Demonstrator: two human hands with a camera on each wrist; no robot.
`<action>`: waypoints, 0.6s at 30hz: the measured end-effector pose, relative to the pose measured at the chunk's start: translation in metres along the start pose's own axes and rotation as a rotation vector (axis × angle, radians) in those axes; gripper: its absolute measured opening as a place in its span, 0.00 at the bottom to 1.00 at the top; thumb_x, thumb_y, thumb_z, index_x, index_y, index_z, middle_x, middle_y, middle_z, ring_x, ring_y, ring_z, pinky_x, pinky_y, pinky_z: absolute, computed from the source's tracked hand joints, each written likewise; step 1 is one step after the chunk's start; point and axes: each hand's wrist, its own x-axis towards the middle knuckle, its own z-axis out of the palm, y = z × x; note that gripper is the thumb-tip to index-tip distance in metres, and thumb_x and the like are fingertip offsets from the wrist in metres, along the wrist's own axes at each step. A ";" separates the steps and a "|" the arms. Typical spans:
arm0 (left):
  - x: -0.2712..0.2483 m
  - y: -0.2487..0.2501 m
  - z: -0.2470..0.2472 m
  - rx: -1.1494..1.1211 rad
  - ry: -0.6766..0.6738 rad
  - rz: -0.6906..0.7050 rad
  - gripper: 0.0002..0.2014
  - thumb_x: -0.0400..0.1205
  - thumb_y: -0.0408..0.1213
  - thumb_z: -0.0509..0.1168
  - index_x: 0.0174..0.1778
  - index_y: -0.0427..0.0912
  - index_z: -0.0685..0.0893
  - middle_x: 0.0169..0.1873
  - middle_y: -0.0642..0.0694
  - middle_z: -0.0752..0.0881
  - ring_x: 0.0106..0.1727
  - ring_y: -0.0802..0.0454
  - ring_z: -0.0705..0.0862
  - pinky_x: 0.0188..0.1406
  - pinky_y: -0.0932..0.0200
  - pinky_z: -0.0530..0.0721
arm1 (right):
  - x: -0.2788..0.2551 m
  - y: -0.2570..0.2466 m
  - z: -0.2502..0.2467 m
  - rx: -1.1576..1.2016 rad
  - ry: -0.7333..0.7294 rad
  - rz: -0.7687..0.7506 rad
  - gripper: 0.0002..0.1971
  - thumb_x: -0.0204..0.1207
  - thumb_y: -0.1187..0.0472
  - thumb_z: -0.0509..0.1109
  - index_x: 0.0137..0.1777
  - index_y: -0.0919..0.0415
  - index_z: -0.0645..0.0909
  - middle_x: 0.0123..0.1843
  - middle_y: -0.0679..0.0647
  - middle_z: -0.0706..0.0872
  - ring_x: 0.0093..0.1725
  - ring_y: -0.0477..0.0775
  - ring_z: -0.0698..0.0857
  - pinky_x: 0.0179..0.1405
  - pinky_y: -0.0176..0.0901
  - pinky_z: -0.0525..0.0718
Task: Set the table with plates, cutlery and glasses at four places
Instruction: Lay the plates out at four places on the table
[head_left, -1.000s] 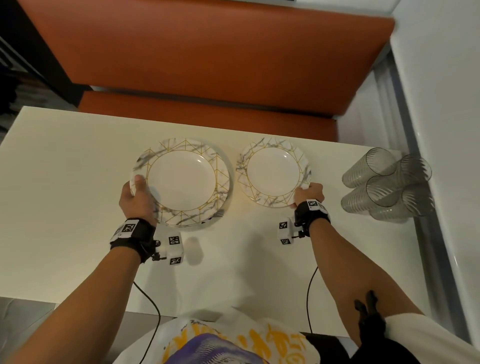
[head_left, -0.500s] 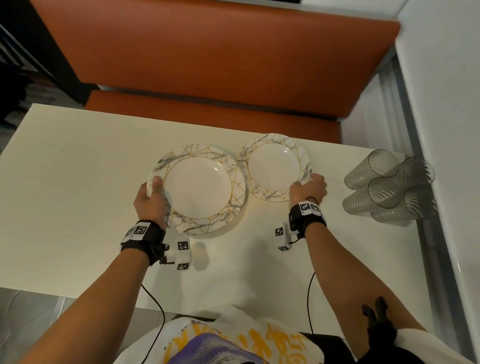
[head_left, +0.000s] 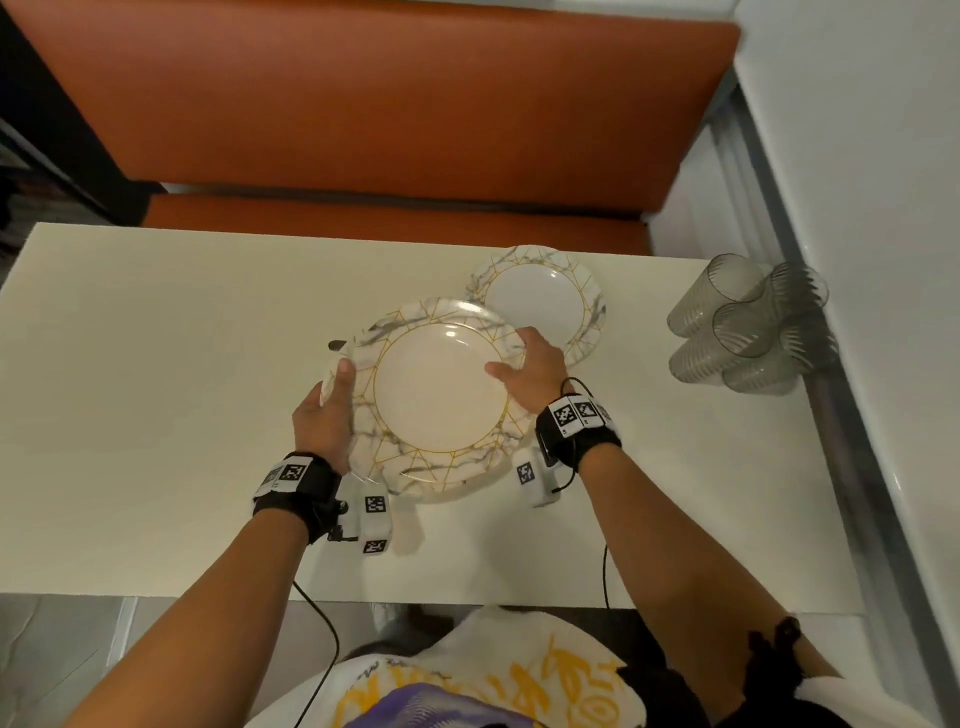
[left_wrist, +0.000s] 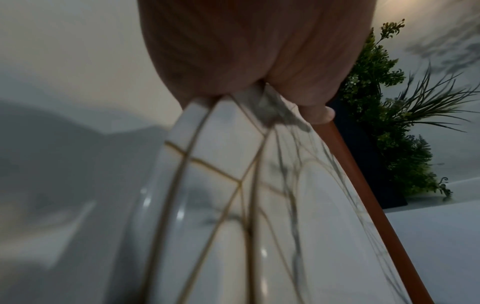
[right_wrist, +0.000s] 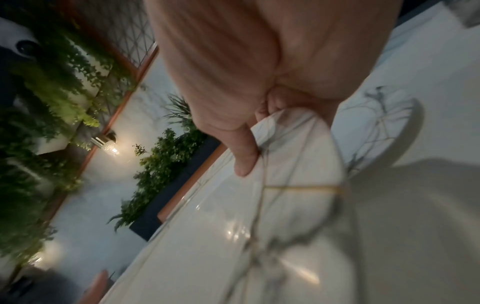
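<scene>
A stack of marble-patterned plates with gold lines (head_left: 439, 400) is held a little above the white table (head_left: 156, 364), in front of me. My left hand (head_left: 324, 410) grips its left rim, thumb on top; the left wrist view shows two rims (left_wrist: 233, 164) pinched in that hand (left_wrist: 233, 61). My right hand (head_left: 535, 371) grips the right rim, thumb (right_wrist: 244, 156) on the top plate (right_wrist: 259, 226). One more matching plate (head_left: 540, 299) lies flat at the far right edge, partly behind the stack. Several clear ribbed glasses (head_left: 748, 327) stand clustered at the right end.
An orange bench seat (head_left: 363, 104) runs along the table's far side. A wall and a metal rail (head_left: 841, 415) close off the right. A small dark tip (head_left: 337, 344) pokes out past the stack's far left rim. Bare tabletop stretches to the left.
My right hand let go of the single plate, which now lies at the far edge, and took the stack's right rim. The stack moved right and rose off the table.
</scene>
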 end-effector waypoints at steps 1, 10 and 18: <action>-0.001 -0.002 -0.001 0.010 0.021 -0.013 0.29 0.79 0.64 0.73 0.67 0.47 0.87 0.57 0.49 0.93 0.58 0.50 0.90 0.58 0.53 0.87 | -0.002 0.006 -0.004 0.030 0.019 0.022 0.36 0.76 0.50 0.78 0.79 0.61 0.70 0.74 0.61 0.81 0.72 0.62 0.80 0.65 0.47 0.79; -0.005 -0.022 -0.057 0.098 0.026 0.050 0.40 0.79 0.65 0.72 0.80 0.39 0.78 0.70 0.45 0.86 0.72 0.45 0.84 0.73 0.48 0.81 | -0.077 0.083 0.001 0.260 0.283 0.306 0.22 0.80 0.55 0.74 0.71 0.60 0.77 0.62 0.55 0.85 0.63 0.61 0.84 0.57 0.45 0.79; 0.001 -0.035 -0.104 0.261 0.016 0.131 0.27 0.83 0.64 0.66 0.54 0.39 0.88 0.52 0.44 0.91 0.55 0.41 0.87 0.58 0.52 0.84 | -0.139 0.133 0.024 0.368 0.472 0.512 0.26 0.81 0.54 0.73 0.76 0.61 0.73 0.71 0.60 0.82 0.69 0.64 0.82 0.65 0.51 0.80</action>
